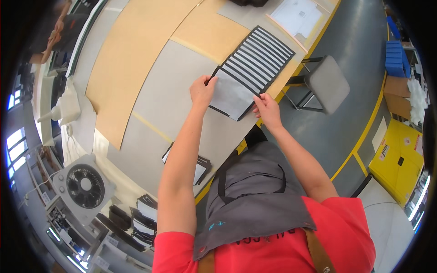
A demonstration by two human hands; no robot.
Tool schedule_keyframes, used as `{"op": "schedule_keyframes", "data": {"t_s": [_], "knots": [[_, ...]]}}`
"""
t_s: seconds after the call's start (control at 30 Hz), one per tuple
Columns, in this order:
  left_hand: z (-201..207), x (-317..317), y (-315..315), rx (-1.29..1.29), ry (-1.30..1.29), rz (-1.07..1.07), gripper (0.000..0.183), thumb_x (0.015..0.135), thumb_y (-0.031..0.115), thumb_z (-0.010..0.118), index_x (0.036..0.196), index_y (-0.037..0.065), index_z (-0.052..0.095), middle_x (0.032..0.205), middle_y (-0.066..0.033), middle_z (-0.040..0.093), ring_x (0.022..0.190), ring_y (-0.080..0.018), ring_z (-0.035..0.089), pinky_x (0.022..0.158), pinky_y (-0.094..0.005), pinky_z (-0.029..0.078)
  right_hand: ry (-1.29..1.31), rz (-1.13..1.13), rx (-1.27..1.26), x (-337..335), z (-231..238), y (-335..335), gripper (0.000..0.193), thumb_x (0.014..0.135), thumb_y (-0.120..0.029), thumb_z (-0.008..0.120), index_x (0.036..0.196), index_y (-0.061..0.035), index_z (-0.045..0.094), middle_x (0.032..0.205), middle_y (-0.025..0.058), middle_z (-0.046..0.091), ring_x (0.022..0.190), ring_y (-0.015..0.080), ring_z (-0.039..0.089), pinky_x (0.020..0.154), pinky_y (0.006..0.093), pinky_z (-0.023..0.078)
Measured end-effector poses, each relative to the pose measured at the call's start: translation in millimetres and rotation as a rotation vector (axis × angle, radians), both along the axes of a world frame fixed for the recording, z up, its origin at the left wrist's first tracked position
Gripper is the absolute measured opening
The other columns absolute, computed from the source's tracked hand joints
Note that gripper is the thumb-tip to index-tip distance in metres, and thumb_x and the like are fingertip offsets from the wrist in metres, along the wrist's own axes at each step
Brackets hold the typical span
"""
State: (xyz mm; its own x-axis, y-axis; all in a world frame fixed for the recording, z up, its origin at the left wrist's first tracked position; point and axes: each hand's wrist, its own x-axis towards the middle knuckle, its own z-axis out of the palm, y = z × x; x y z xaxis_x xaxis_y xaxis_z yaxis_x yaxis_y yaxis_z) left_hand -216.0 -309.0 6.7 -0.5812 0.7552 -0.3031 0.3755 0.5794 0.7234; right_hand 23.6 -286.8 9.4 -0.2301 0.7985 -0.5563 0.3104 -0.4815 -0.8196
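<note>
My left hand (201, 92) pinches the left corner of a grey rectangular panel (231, 93) with a black border. My right hand (268, 111) grips the same panel at its right corner, thumb and forefinger closed on the black edge. Directly beyond it lies an overlapping row of similar black-edged panels (264, 55), fanned so that only light strips show between dark borders. The held panel meets the near end of that row; whether it rests on the table cannot be made out. More black-edged pieces (200, 170) lie by my left forearm, partly hidden by it.
Large tan sheets (136, 50) cover the left of the grey table (154, 95). A framed white sheet (298, 20) lies at the far right. Beyond the table's right edge stands a folding chair (325, 84). A box fan (85, 185) is at left; another person's hands (55, 36) show far left.
</note>
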Motion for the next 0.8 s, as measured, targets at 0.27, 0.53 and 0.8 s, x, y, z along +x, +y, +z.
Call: {"op": "schedule_keyframes", "data": {"t_s": [0.27, 0.53, 0.8], "knots": [[-18, 6, 9, -0.032, 0.046, 0.054, 0.026, 0.083, 0.028, 0.075, 0.089, 0.004, 0.071, 0.083, -0.0095, 0.072, 0.077, -0.0243, 0.066, 0.073, -0.0363, 0.052, -0.031, -0.004, -0.076, -1, -2, 8, 0.023, 0.097, -0.025, 0.063, 0.094, -0.0031, 0.055, 0.072, 0.005, 0.066, 0.054, 0.0091, 0.062, 0.046, 0.023, 0.046], [-13, 5, 0, 0.077, 0.193, 0.071, 0.027, 0.082, 0.026, 0.076, 0.097, 0.005, 0.069, 0.095, -0.0101, 0.067, 0.091, -0.025, 0.062, 0.08, -0.0367, 0.049, -0.078, 0.037, -0.02, -4, -2, 4, 0.028, 0.094, -0.027, 0.067, 0.098, -0.0025, 0.054, 0.068, 0.0045, 0.064, 0.054, 0.0102, 0.06, 0.048, 0.0253, 0.046], [47, -55, -130, 0.204, 0.12, 0.303, 0.026, 0.086, 0.024, 0.073, 0.106, 0.007, 0.069, 0.108, -0.0084, 0.059, 0.099, -0.0214, 0.057, 0.085, -0.0354, 0.049, -0.054, 0.393, 0.325, -34, 24, -82, 0.027, 0.09, -0.026, 0.069, 0.105, -0.0051, 0.059, 0.08, 0.0052, 0.064, 0.067, 0.0155, 0.058, 0.065, 0.0299, 0.048]]}}
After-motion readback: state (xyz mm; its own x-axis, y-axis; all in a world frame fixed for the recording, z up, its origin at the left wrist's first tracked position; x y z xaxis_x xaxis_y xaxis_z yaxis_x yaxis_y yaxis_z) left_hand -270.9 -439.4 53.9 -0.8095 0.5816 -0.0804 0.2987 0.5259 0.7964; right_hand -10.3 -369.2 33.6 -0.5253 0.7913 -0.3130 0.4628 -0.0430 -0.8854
